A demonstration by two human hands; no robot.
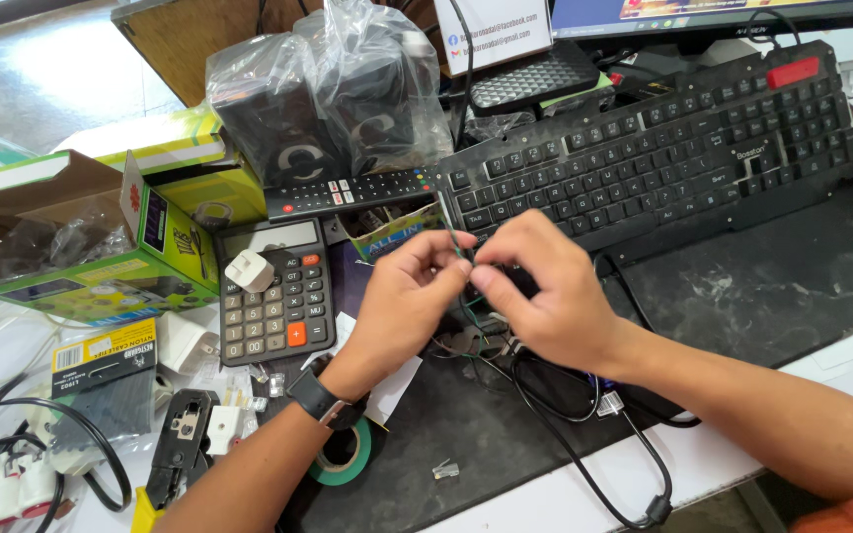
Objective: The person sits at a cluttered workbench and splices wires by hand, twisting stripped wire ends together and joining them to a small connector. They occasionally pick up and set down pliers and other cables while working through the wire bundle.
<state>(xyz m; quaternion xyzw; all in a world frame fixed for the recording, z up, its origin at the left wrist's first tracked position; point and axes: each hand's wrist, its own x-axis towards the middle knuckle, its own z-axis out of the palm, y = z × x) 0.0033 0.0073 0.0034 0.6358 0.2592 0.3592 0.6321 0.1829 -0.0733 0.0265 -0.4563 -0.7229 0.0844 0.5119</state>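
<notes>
Near the roll of green tape [348, 456] on the worktop [565, 494], a black cable [584, 434] runs up into the two hands, where left hand [412, 286] and right hand [545, 286] meet fingertip to fingertip, both pinching its thin green wire [458, 249] upright between them, before the keyboard [663, 148].

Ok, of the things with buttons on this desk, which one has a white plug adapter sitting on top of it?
The dark calculator, left of the left hand. The white plug adapter rests on its upper keys; the remote and the keyboard carry nothing like it.
</notes>
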